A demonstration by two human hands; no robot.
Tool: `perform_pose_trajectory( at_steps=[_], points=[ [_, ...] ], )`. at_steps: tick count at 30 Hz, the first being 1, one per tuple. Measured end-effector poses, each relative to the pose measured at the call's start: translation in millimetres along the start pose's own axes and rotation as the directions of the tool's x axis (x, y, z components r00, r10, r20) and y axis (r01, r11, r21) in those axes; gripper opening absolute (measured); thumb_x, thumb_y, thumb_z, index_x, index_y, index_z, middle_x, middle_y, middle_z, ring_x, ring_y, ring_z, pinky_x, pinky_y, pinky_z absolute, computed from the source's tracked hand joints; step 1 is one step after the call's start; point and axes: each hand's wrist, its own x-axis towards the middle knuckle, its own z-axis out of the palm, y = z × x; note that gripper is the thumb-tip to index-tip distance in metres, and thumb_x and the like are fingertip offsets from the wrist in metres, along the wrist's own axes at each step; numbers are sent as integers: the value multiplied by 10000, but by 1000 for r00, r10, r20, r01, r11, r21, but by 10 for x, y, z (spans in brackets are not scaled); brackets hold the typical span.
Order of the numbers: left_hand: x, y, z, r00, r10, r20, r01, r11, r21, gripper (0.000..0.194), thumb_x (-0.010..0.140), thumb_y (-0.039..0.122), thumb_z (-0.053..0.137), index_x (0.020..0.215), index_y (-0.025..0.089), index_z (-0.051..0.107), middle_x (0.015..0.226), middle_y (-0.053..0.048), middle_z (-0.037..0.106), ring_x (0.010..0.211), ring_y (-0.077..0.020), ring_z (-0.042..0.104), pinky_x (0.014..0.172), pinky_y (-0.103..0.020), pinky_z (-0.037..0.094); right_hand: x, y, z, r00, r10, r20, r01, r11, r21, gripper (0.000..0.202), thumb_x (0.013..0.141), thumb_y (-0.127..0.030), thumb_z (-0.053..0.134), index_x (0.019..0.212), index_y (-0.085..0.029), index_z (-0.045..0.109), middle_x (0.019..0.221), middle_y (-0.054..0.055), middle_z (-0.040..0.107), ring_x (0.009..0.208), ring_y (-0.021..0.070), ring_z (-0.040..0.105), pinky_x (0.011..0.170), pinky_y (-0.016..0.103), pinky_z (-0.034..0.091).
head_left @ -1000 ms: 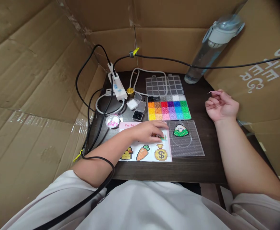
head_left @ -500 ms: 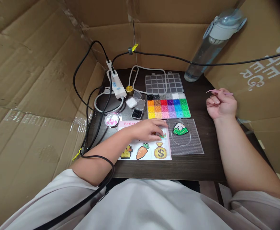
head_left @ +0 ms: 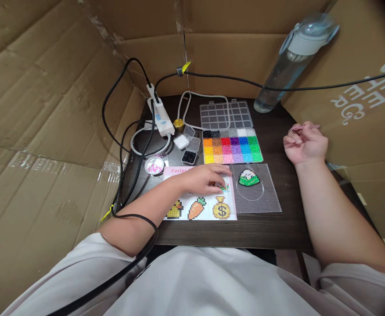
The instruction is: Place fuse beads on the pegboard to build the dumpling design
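Brown cardboard walls (head_left: pixel 60 109) fold around my dark wood-grain table (head_left: pixel 238 235). At eleven o'clock from the clear, studded pegboard (head_left: pixel 271 199) sits a gridded box (head_left: pixel 261 159), its square compartments full of beads (head_left: pixel 235 149). My hands are apart: the left hand (head_left: pixel 207 179) lies spread on the pattern sheet (head_left: pixel 209 210) at nine, the right hand (head_left: pixel 306 144) holds pink tweezers (head_left: pixel 296 127) at two. On the pegboard, my black-edged bead figure (head_left: pixel 249 178) is a rounded triangle, white over green

On my feed: pale grey shirt (head_left: pixel 192 281), loose, soft folds down the front. Left sleeve (head_left: pixel 80 265) and right sleeve (head_left: pixel 350 281) same fabric, wide, short, ending near the elbows. Left hand (head_left: pixel 203 180), right hand (head_left: pixel 306 147) bare, forearms too. I see a black cable (head_left: pixel 155 231) crossing the left arm.
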Motion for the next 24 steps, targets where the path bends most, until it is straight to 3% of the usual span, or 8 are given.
perform_pose_trajectory(
  at_steps=[7,12,19,24],
  points=[
    [-26,-49,34,1000,-16,-12,16,1000,1,163,867,276,667,967,174,744,1372,-126,588,1349,-239,491,1140,-405,404,11,45,-32,997,-22,67,27,997,-69,235,749,-148,720,634,-190,520,653,-44,613,413,33,252,418,189,257],
    [-61,-58,31,999,-13,-32,13,1000,13,161,862,292,670,965,193,743,1362,-120,598,1338,-241,506,1132,-416,413,-24,101,36,987,-100,125,133,947,-293,274,680,-303,807,681,-211,549,678,-56,641,394,29,241,409,202,264],
    [-94,-21,-13,999,-28,-44,28,999,16,179,858,308,672,973,190,744,1345,-115,611,1310,-240,532,1122,-393,426,-155,316,241,975,-153,158,202,907,-370,253,678,-351,827,817,-221,660,728,14,727,418,60,408,448,250,409],
    [-76,-11,-22,998,-29,-48,30,999,20,182,857,305,671,967,181,746,1337,-121,616,1308,-241,535,1121,-387,428,-296,486,407,968,-180,174,241,855,-459,206,692,-324,825,804,-192,712,793,64,760,522,112,569,505,279,472]
  ],
)
